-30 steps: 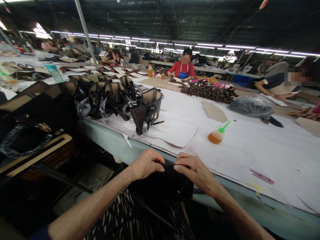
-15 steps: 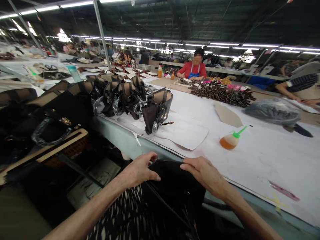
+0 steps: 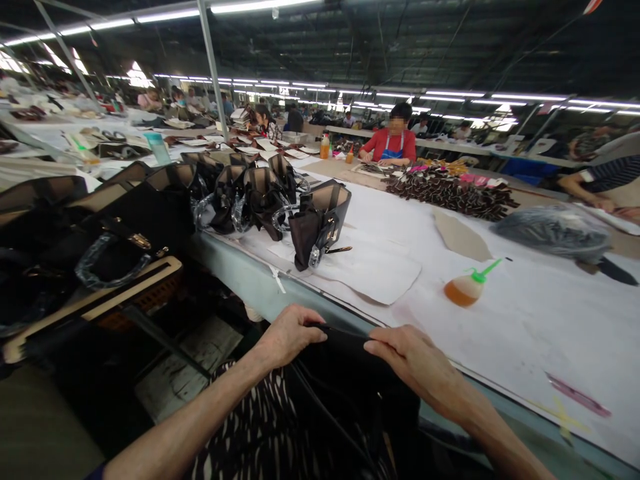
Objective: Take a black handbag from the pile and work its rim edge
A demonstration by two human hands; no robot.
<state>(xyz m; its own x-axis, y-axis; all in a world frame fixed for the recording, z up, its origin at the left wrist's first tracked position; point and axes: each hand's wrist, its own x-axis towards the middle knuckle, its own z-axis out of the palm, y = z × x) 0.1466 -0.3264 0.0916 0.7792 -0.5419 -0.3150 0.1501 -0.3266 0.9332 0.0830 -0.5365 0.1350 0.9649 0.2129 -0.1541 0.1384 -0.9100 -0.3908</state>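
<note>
A black bag [image 3: 363, 383] lies in my lap against the table edge, its top rim stretched between my two hands. My left hand [image 3: 291, 337] pinches the rim's left part between thumb and fingers. Farther right along the same rim, my right hand [image 3: 417, 363] grips it, also with thumb and fingers. A thin dark strap or cord runs down the bag's front, and its lower part is lost in shadow. Beyond my hands, a small dark handbag [image 3: 320, 220] with a beige lining stands upright on the white tabletop [image 3: 385, 233].
Several more handbags [image 3: 260, 200] crowd the table's left side. A squeeze bottle [image 3: 465, 288] of amber liquid stands to the right, past a pink cutter [image 3: 577, 395]. A plastic-wrapped bundle [image 3: 550, 230] and a pile of dark strips [image 3: 450, 190] lie farther back. A co-worker [image 3: 393, 143] sits opposite.
My left thumb and fingers have closed onto the bag's rim, where they were apart before. The rim is now pulled straighter, and my right hand has shifted slightly down.
</note>
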